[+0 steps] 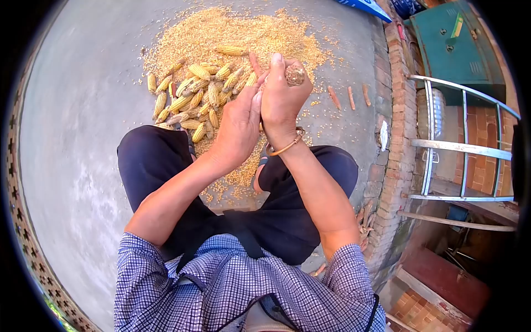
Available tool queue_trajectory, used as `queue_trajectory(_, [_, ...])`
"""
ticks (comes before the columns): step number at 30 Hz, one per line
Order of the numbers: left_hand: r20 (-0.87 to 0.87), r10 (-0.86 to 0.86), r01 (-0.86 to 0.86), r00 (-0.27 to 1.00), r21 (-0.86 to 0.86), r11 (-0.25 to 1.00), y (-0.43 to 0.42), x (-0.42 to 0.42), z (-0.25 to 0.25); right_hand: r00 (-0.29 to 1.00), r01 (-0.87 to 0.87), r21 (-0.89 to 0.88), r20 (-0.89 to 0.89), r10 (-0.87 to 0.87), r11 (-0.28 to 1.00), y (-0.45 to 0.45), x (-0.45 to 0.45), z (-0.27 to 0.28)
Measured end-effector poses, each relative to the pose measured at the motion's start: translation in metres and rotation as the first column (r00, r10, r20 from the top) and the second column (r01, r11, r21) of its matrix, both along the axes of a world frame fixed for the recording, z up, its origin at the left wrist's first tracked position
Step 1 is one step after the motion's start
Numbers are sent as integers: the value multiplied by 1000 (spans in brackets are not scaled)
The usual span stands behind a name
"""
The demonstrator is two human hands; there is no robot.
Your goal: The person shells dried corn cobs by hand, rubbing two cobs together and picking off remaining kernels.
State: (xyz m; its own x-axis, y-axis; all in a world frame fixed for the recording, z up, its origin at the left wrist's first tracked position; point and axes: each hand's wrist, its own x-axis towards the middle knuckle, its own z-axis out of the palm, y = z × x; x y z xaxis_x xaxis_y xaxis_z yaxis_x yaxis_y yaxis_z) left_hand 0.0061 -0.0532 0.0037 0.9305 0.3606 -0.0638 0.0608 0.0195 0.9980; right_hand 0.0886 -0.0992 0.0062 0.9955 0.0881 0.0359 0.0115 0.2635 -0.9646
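My right hand (282, 100), with a bangle at its wrist, is closed round a corn cob (295, 75); the cob's rough end shows beside the fingers. Pressed against it from the left is my left hand (237, 124), its fingers closed together and partly hidden; what lies between the palms is mostly covered. Several yellow corn ears (213, 95) are heaped left of the hands. Loose kernels (210, 39) spread over the floor beyond them and down between the legs. A bare reddish cob (255, 64) lies just past the left fingertips.
Several bare cobs (352, 98) lie on the grey floor (83, 138) to the right. A low brick edge (394, 138) runs along the right side. Past it are a metal ladder-like frame (464, 145) and a green cabinet (451, 47). The person's bent knees flank the kernels.
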Motion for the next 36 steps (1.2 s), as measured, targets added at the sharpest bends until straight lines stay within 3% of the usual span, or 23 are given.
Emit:
queue_trajectory(1, [-5, -15, 14, 1000, -176, 984, -1, -1, 6, 997, 22, -81, 76, -16, 996, -1, 4, -1])
queue_trajectory(2, [6, -76, 69, 997, -498, 864, -1, -4, 14, 989, 51, -164, 148, -27, 985, -3, 6, -1])
queue_trajectory(3, [24, -121, 108, 992, -637, 763, 2, -6, 16, 975, 81, -244, 220, -27, 966, -5, 7, 1])
queue_trajectory(5, [82, -191, 169, 978, -845, 507, 18, -8, 19, 984, -116, -264, 102, 147, 958, -12, 11, 14])
queue_trajectory(6, [119, -220, 213, 968, -852, 478, 25, -5, 21, 971, -216, -264, 42, 234, 940, -15, 12, 23])
queue_trajectory(9, [115, -195, 188, 974, -894, 407, 33, -6, 21, 916, -397, -3, -57, 397, 918, -19, 19, 39])
queue_trajectory(10, [115, -198, 185, 974, -904, 386, 36, -7, 20, 887, -460, 31, -19, 460, 888, -23, 28, 32])
queue_trajectory(13, [136, -211, 208, 968, -905, 372, 42, -8, 18, 855, -517, -120, -18, 519, 848, -35, 31, 38])
queue_trajectory(16, [149, -208, 217, 967, -909, 357, 45, -9, 15, 783, -622, -96, -56, 619, 777, -41, 24, 39])
queue_trajectory(19, [62, -191, 161, 980, -810, 563, 41, -10, 22, 733, -676, -99, 13, 680, 730, -44, 26, 39])
queue_trajectory(22, [147, -136, 198, 980, -614, 764, 39, -8, 18, 726, -678, -112, 54, 686, 726, -48, 28, 44])
queue_trajectory(25, [169, -99, 170, 981, -486, 857, 42, -7, 13, 731, -667, -148, 58, 680, 730, -51, 27, 44])
queue_trajectory(31, [161, 9, 68, 987, -468, 881, 42, -7, 13, 750, -650, -182, 4, 661, 738, -53, 24, 52])
queue_trajectory(36, [138, 15, 47, 990, -434, 900, 45, -7, 15, 700, -687, -280, -7, 714, 671, -57, 28, 54])
